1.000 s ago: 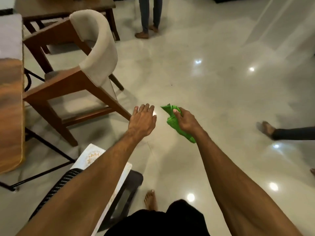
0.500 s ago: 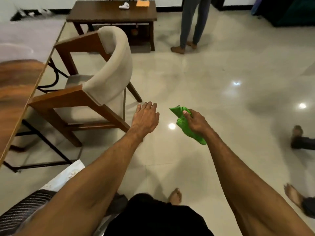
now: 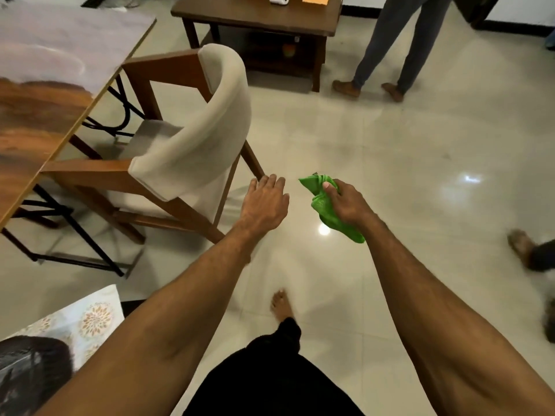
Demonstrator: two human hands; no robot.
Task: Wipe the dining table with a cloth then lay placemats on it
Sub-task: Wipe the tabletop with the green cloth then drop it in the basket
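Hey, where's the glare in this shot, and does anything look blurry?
Head view: ceiling lights glare off the glossy floor, brightest just below the green cloth that the right hand grips. Head view: another person's foot at the right edge is smeared by motion blur.

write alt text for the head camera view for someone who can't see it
A person standing on a glossy tiled floor grips a crumpled green cloth in the right hand, the left hand open beside it. A cushioned wooden chair and the wooden dining table lie to the left, a patterned placemat at lower left.
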